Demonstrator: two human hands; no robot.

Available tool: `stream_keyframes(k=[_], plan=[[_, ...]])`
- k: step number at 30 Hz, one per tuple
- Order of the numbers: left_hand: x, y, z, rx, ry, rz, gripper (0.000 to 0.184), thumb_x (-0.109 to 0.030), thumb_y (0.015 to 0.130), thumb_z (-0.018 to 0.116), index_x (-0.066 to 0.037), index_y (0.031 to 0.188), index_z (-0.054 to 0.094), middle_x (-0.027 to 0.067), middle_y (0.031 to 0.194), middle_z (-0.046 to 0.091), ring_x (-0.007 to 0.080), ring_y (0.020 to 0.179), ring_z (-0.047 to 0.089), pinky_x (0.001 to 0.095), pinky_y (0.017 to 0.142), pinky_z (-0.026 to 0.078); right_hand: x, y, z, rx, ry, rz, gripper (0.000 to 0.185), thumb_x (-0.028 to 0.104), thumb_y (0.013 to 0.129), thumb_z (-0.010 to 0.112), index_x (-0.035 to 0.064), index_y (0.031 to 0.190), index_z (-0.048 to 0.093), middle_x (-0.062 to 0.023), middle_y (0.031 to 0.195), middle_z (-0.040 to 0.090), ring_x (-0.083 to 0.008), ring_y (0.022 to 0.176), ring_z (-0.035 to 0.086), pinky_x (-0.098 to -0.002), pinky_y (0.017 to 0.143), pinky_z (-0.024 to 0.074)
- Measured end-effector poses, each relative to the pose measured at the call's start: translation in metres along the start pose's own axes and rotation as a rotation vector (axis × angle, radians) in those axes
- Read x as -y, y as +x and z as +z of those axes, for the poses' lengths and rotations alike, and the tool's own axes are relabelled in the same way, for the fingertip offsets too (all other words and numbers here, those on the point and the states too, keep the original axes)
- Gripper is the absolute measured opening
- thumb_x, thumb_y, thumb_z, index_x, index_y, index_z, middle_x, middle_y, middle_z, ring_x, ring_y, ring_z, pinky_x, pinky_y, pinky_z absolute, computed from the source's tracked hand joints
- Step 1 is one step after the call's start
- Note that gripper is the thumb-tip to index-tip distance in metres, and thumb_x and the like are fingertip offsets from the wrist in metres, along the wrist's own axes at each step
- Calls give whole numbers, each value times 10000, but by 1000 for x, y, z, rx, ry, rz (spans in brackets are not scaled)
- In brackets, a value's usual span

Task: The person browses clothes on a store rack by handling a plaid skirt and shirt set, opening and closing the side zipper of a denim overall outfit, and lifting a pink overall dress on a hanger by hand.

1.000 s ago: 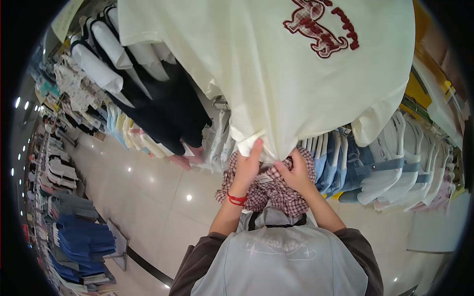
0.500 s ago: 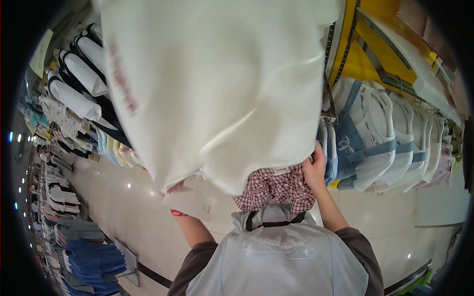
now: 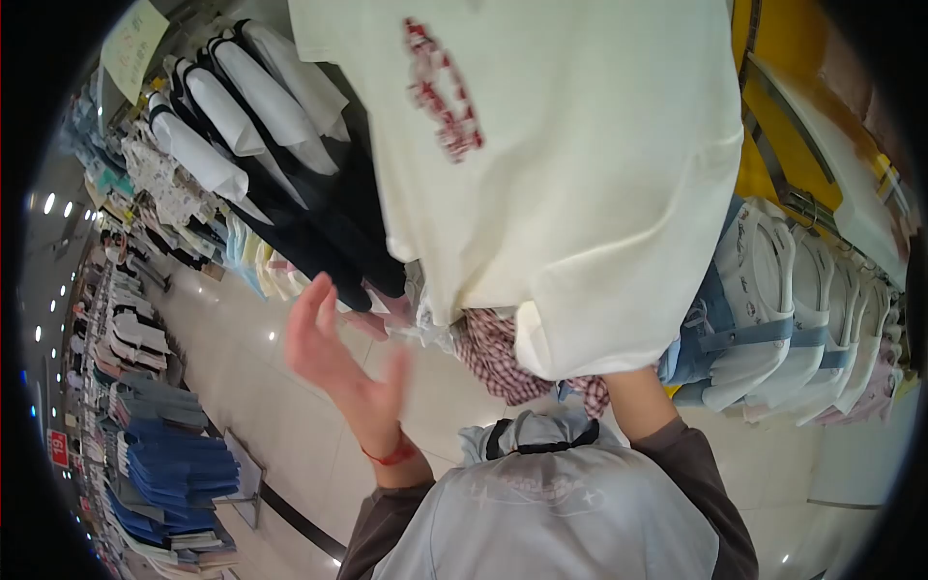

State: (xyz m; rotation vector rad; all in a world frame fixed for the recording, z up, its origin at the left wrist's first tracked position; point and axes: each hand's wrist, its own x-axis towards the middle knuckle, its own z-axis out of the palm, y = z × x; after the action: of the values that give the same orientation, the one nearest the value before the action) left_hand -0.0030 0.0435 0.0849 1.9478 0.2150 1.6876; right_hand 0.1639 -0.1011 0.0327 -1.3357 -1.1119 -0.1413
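Observation:
A white T-shirt (image 3: 580,174) with a red print hangs in front of me and fills the upper middle of the view. Below its hem shows a red-and-white checked garment (image 3: 498,358), partly covered by the shirt. My left hand (image 3: 343,353), slightly blurred, is raised left of the shirt with fingers apart and nothing in it. A red band circles that wrist. My right forearm (image 3: 643,406) reaches up behind the shirt's lower edge. The cloth hides my right hand, so its hold cannot be seen.
Black-and-white garments (image 3: 290,164) hang at the upper left. On the right, white tops with blue straps (image 3: 754,329) hang from a rail below a white shelf (image 3: 822,145). Folded blue clothes (image 3: 184,474) are stacked at the lower left, near a red price sign (image 3: 59,448).
My left hand has come off the shirt's lower left edge and opened. The shirt now sits further right in view, its red print clearer. My right hand has gone behind the cloth.

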Motion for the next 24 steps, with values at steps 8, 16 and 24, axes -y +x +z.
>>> stream_keyframes(k=[8,16,24], plan=[[-58,26,68,82,-142,-21,611,-143,717,729,29,1194,389,136,1123,461,177,1006,491,281,845,389,30,39,7,213,204,-90,431,49,678,660,-17,1072,497,-129,1013,509,-280,830,566,-318,711,482],[-36,78,33,-442,264,48,122,-83,864,554,14,890,485,62,849,520,99,766,480,209,651,388,29,63,-28,103,65,-139,192,26,689,674,20,858,584,-94,822,478,-229,707,542,-297,602,448],[-96,-10,103,160,96,210,463,-202,701,690,42,1054,515,168,1158,486,272,1101,480,392,924,381,24,67,-38,-63,158,-195,165,-5,687,687,19,795,564,-91,793,479,-218,694,509,-285,600,431]])
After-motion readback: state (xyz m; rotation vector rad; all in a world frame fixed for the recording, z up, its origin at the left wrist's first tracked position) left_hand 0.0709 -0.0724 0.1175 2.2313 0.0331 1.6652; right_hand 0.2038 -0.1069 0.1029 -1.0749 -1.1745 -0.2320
